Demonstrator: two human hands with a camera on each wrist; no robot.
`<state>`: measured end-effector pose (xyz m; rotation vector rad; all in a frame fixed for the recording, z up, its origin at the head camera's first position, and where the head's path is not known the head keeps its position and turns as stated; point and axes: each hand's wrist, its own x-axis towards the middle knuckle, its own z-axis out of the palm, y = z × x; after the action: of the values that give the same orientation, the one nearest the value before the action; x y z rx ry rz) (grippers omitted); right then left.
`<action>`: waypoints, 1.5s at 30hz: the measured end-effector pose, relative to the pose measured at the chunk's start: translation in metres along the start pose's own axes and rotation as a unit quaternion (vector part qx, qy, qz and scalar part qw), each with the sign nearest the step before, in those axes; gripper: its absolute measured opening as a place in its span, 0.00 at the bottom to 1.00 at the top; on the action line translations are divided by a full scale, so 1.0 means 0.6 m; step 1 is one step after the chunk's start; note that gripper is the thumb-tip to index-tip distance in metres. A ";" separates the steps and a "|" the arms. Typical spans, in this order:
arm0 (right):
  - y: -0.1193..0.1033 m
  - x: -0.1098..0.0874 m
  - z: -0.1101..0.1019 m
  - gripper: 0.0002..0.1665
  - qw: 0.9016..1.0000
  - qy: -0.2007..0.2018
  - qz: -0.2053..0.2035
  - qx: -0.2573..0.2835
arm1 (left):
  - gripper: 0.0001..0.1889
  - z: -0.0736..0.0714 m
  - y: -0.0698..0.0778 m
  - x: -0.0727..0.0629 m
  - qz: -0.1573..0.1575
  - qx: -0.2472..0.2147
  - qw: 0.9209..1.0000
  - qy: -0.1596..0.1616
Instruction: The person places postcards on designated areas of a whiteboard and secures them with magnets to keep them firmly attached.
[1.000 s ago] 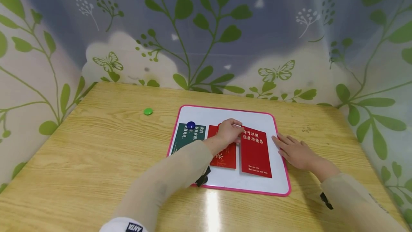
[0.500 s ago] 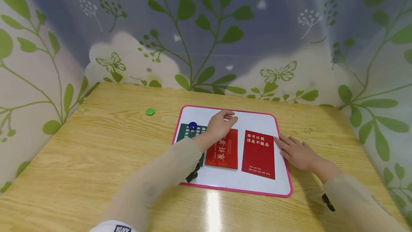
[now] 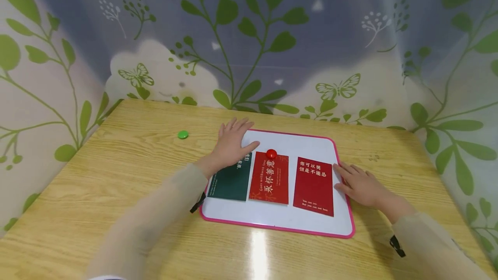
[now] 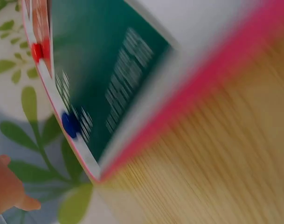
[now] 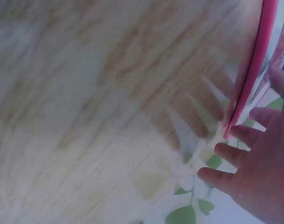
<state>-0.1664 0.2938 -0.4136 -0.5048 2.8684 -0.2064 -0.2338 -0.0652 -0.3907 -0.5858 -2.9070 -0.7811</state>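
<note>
A whiteboard (image 3: pixel 256 211) with a pink frame lies on the table, bearing a green card (image 3: pixel 229 182), an orange-red card (image 3: pixel 269 180) and a dark red card (image 3: pixel 313 187). A red round magnet (image 3: pixel 271 154) sits at the top of the orange-red card. In the left wrist view a blue round magnet (image 4: pixel 70 124) sits at the green card's edge; my hand hides it in the head view. My left hand (image 3: pixel 232 144), fingers spread and holding nothing, is over the board's upper left corner. My right hand (image 3: pixel 359 187) rests at the board's right edge, fingers extended.
A green round magnet (image 3: pixel 183 135) lies on the wooden table (image 3: pixel 128 172), left of the board. Behind the table hangs a leaf-patterned curtain (image 3: pixel 272 55), which also closes off both sides.
My left hand has let go of the red magnet on the orange-red card and moved left over the green card, its fingers spreading. My right hand stays at the board's right edge.
</note>
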 end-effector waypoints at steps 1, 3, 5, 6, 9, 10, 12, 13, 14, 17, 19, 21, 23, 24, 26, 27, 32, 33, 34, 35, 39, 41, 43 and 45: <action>-0.003 0.000 0.000 0.42 1.000 0.004 0.001 -0.003 | 0.35 -0.005 -0.009 -0.003 -0.004 0.009 1.000 0.004; -0.012 -0.002 -0.001 0.46 1.000 0.010 0.001 -0.009 | 0.35 -0.016 -0.029 -0.010 -0.018 0.024 1.000 0.009; -0.024 -0.004 -0.001 0.48 1.000 0.011 0.000 -0.013 | 0.36 -0.026 -0.049 -0.017 -0.029 0.036 0.999 0.013; -0.029 -0.006 0.000 0.49 1.000 0.010 -0.001 -0.014 | 0.36 -0.031 -0.058 -0.021 -0.037 0.044 0.998 0.012; -0.048 -0.012 0.002 0.50 1.000 0.005 -0.008 -0.011 | 0.37 -0.046 -0.087 -0.031 -0.055 0.062 0.997 0.010; -0.053 -0.013 0.004 0.51 1.000 0.002 -0.011 -0.008 | 0.37 -0.050 -0.096 -0.034 -0.060 0.063 0.996 0.011; -0.060 -0.015 0.008 0.51 1.000 -0.004 -0.017 -0.008 | 0.37 -0.058 -0.112 -0.040 -0.073 0.065 0.995 0.011; -0.062 -0.015 0.010 0.51 1.000 -0.006 -0.019 -0.009 | 0.37 -0.062 -0.120 -0.043 -0.077 0.066 0.995 0.012; -0.063 -0.015 0.011 0.51 1.000 -0.009 -0.021 -0.008 | 0.37 -0.064 -0.127 -0.046 -0.083 0.067 0.994 0.014; -0.064 -0.010 0.015 0.51 1.000 -0.014 -0.023 -0.013 | 0.37 -0.072 -0.145 -0.055 -0.096 0.075 0.992 0.017; -0.063 -0.007 0.014 0.51 1.000 -0.016 -0.022 -0.012 | 0.37 -0.076 -0.154 -0.061 -0.102 0.083 0.991 0.018; -0.063 -0.003 0.012 0.51 0.999 -0.020 -0.023 -0.011 | 0.37 -0.079 -0.160 -0.066 -0.108 0.085 0.990 0.017; -0.064 -0.001 0.010 0.51 0.999 -0.025 -0.023 -0.005 | 0.37 -0.081 -0.165 -0.070 -0.112 0.087 0.990 0.015; -0.064 0.000 0.009 0.52 0.999 -0.025 -0.024 -0.002 | 0.37 -0.083 -0.168 -0.071 -0.114 0.090 0.989 0.015; -0.065 0.000 0.006 0.52 0.999 -0.024 -0.023 0.003 | 0.37 -0.085 -0.172 -0.074 -0.116 0.096 0.989 0.015; -0.066 -0.001 0.005 0.52 0.999 -0.022 -0.022 0.006 | 0.37 -0.087 -0.175 -0.075 -0.118 0.098 0.988 0.015; -0.067 -0.010 0.001 0.54 1.000 -0.012 -0.023 0.008 | 0.36 -0.095 -0.193 -0.081 -0.134 0.109 0.985 0.012; -0.067 -0.013 0.002 0.54 1.000 -0.010 -0.027 0.009 | 0.35 -0.096 -0.198 -0.081 -0.140 0.112 0.984 0.010; -0.068 -0.016 0.003 0.54 0.999 -0.008 -0.032 0.013 | 0.35 -0.097 -0.201 -0.082 -0.146 0.115 0.982 0.010; -0.070 -0.019 0.004 0.54 0.999 -0.004 -0.040 0.015 | 0.35 -0.098 -0.205 -0.082 -0.153 0.120 0.981 0.009; -0.083 -0.025 0.013 0.51 0.998 0.002 -0.067 0.021 | 0.34 -0.102 -0.216 -0.084 -0.179 0.129 0.975 0.002; -0.089 -0.025 0.016 0.49 0.997 0.003 -0.076 0.016 | 0.34 -0.104 -0.221 -0.084 -0.190 0.133 0.973 -0.004; -0.092 -0.024 0.019 0.47 0.997 0.003 -0.079 0.009 | 0.33 -0.105 -0.225 -0.085 -0.199 0.136 0.970 -0.009; -0.092 -0.021 0.019 0.46 0.997 0.001 -0.079 0.005 | 0.32 -0.106 -0.229 -0.086 -0.206 0.137 0.969 -0.013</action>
<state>-0.1343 0.2457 -0.4123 -0.7296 2.8293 -0.2469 -0.2401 -0.2239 -0.4082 0.0372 -3.1222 -0.3832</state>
